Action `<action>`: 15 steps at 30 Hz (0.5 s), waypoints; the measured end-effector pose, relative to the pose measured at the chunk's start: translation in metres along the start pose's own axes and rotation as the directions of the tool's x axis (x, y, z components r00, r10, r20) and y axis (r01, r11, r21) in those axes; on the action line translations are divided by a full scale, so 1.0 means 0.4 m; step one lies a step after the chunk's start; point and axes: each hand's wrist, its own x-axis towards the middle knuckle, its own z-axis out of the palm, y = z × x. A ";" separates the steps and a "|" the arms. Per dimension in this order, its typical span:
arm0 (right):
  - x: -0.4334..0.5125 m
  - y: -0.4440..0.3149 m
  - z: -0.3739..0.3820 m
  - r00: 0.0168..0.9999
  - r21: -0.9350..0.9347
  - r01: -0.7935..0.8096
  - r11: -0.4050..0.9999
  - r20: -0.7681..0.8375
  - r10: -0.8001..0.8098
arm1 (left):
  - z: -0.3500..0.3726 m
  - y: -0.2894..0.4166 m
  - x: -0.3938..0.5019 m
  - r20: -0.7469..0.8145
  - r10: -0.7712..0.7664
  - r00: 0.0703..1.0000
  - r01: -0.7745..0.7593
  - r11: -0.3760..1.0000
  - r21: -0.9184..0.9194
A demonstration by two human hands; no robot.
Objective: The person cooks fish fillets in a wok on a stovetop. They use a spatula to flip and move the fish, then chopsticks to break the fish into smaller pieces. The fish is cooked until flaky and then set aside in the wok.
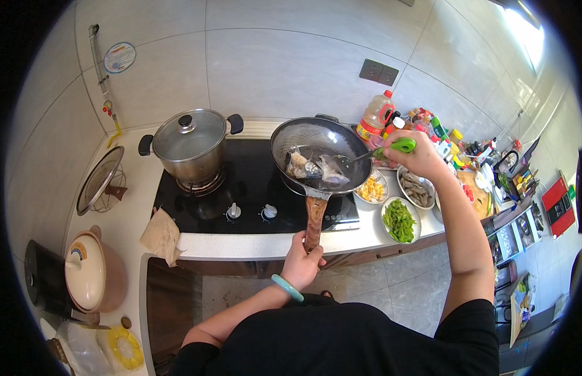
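My left hand (302, 263) grips the wooden handle (315, 218) of a dark wok (295, 134) over the right side of the black gas hob (246, 162). Two pieces of what looks like fish lie in the wok, a brownish one (298, 165) and a pale one (332, 169); liquid shows around them. My right hand (410, 152) holds the green handle (401, 146) of a cooking utensil. Its dark shaft (364, 156) reaches over the wok's right rim, its tip near the pale piece. Whether tip and piece touch I cannot tell.
Left on the hob stands a lidded steel pot (192, 157). Right of the wok are bowls of chopped green vegetable (400, 219), yellow pieces (372, 188) and raw shrimp (417, 188). An oil bottle (376, 113) stands behind. A cloth (161, 235) hangs over the counter edge.
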 end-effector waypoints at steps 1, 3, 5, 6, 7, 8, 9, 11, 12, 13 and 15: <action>-0.003 -0.011 0.001 0.997 0.070 -0.071 0.995 -0.002 0.071 | 0.000 0.001 0.000 0.000 0.001 1.000 -0.001 1.000 -0.001; -0.011 -0.017 0.002 0.998 0.032 -0.039 0.999 -0.050 0.040 | 0.000 0.001 0.000 -0.001 0.003 1.000 -0.003 1.000 -0.007; -0.022 -0.024 0.000 0.996 -0.034 0.017 0.999 -0.086 -0.020 | 0.001 0.001 -0.001 -0.004 0.007 1.000 -0.007 1.000 -0.018; -0.030 -0.028 -0.004 0.993 -0.080 0.056 0.995 -0.096 -0.064 | 0.001 0.001 -0.002 -0.005 0.009 1.000 -0.009 1.000 -0.020; -0.038 -0.033 -0.006 0.989 -0.127 0.095 0.987 -0.104 -0.108 | 0.001 0.001 -0.002 -0.007 0.010 1.000 -0.010 1.000 -0.023; -0.046 -0.040 -0.008 0.987 -0.115 0.102 0.988 -0.111 -0.115 | 0.002 0.001 -0.002 -0.008 0.012 1.000 -0.012 1.000 -0.025; -0.055 -0.046 -0.009 0.985 -0.104 0.108 0.989 -0.120 -0.121 | 0.002 0.001 -0.002 -0.007 0.009 1.000 -0.010 1.000 -0.027; -0.074 -0.046 -0.001 0.973 -0.107 0.162 0.981 -0.147 -0.177 | 0.003 0.003 -0.002 -0.006 0.005 1.000 -0.005 0.999 -0.031; -0.085 -0.043 0.010 0.960 -0.123 0.209 0.970 -0.164 -0.227 | 0.003 0.000 -0.001 -0.003 0.015 1.000 -0.015 0.999 -0.038; -0.095 -0.039 0.020 0.944 -0.139 0.255 0.957 -0.180 -0.277 | 0.004 -0.007 0.003 -0.001 0.026 1.000 -0.026 0.999 -0.045; -0.111 -0.035 0.045 0.920 -0.159 0.337 0.928 -0.154 -0.360 | 0.006 -0.011 0.005 -0.009 0.047 0.999 -0.047 0.997 -0.056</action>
